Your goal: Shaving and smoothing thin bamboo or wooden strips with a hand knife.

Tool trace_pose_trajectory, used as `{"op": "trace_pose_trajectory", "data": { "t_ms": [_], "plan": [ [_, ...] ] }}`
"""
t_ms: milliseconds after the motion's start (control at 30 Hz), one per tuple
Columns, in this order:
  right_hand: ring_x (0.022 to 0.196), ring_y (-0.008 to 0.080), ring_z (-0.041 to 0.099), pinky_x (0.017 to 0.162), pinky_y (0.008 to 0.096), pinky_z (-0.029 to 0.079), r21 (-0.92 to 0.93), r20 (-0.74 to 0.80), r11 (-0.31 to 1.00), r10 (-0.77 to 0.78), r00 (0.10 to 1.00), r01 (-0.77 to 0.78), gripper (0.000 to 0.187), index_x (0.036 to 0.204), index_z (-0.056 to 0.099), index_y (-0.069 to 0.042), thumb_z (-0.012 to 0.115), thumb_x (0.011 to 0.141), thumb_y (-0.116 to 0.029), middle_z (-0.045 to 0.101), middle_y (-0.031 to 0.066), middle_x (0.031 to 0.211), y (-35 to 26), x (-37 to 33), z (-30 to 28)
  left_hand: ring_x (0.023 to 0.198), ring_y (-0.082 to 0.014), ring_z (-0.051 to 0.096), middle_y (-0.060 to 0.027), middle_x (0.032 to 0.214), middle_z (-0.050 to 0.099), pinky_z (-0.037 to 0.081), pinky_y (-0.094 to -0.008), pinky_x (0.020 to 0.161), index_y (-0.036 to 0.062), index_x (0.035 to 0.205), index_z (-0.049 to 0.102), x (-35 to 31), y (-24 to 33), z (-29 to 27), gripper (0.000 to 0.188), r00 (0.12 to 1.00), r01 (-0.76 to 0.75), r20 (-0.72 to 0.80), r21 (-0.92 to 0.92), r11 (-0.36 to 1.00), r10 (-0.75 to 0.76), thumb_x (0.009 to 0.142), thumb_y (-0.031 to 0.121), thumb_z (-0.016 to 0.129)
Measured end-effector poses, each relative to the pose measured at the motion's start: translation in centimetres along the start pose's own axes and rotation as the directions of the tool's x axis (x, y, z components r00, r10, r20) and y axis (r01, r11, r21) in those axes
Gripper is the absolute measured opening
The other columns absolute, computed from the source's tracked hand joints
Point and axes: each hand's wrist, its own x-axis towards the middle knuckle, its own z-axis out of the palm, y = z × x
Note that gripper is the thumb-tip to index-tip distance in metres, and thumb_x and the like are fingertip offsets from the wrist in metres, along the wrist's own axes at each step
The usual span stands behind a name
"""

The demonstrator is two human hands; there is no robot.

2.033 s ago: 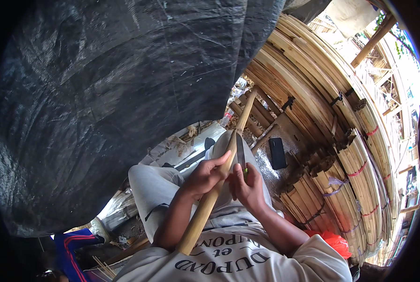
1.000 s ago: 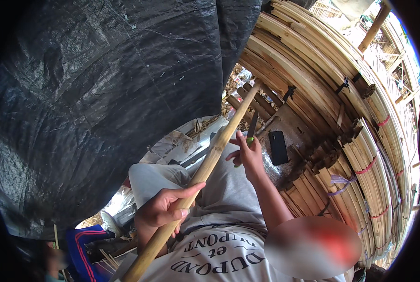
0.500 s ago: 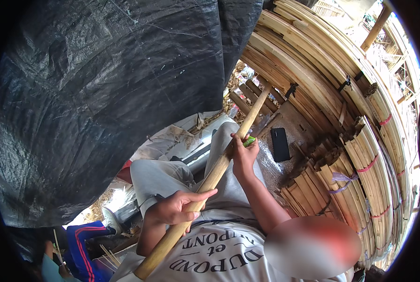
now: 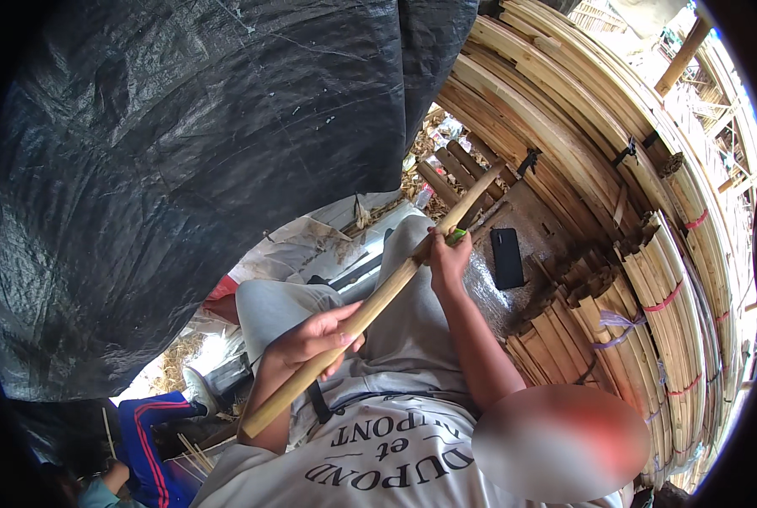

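A bamboo pole (image 4: 377, 306) runs slantwise across my lap, its lower left end before my shirt and its far end near the slats on the ground. My left hand (image 4: 312, 339) is closed around the lower part, its thumb and fingers to either side. Farther up, my right hand (image 4: 450, 261) grips the pole at about a dark node. A small bright green object (image 4: 456, 237) shows between the right fingers. Most of it is hidden, and I cannot make out its kind.
Black tarpaulin (image 4: 209, 169) hangs along the left. Bundled wooden strips (image 4: 556, 110) curve along the right, with shorter bundles (image 4: 565, 330) nearer me. A black phone (image 4: 507, 258) lies beside my right forearm. Another person's blue trousers (image 4: 146, 453) show at lower left.
The pole has shifted up and to the right, its lower end rising away from my shirt. My right hand moved slightly up with it; the extended left index finger now lies along the pole.
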Motion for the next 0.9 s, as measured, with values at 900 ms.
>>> {"op": "trace_pose_trajectory", "data": {
  "t_ms": [900],
  "plan": [
    [0.057, 0.0140, 0.056, 0.040, 0.0278, 0.041, 0.438, 0.083, 0.884, 0.140, 0.987, -0.162, 0.021, 0.094, 0.038, -0.011, 0.057, 0.092, -0.003, 0.065, 0.0105, 0.085, -4.3, 1.9, 3.0, 0.039, -0.0022, 0.034, -0.0118, 0.093, 0.043, 0.030, -0.0163, 0.026, -0.0071, 0.145, 0.013, -2.0, 5.6, 2.0, 0.055, 0.989, -0.134, -0.090, -0.250, 0.959, 0.115, 0.098, 0.008, 0.036]
  ]
}}
